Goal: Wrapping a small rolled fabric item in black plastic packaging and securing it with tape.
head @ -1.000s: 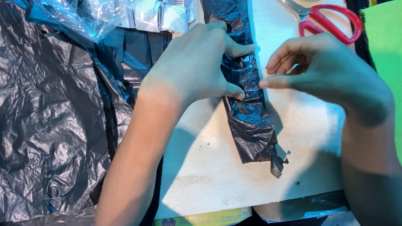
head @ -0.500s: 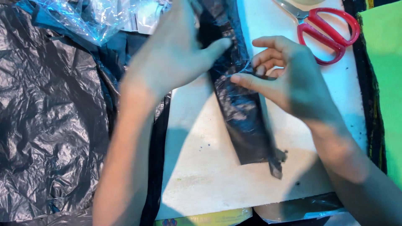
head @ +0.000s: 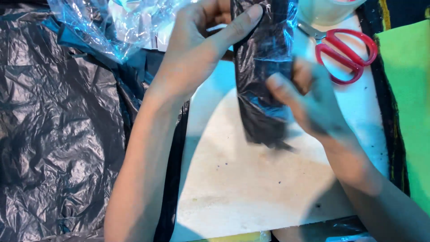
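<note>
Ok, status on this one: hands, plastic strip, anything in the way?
Left hand and right hand both grip black plastic strip, lifted off white board. Scissors lie aside.

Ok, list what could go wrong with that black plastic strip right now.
1. The black plastic strip is thin film pinched between the left hand and the blurred right hand; it may tear or stretch.
2. Its lower end hangs free and could slip loose.
3. The red scissors lie near the right hand and could get knocked.

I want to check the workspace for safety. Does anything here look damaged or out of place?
Nothing looks damaged. The red-handled scissors lie partly under a clear container at the board's far edge. The black plastic strip, held by the left hand and right hand, is crinkled.
</note>
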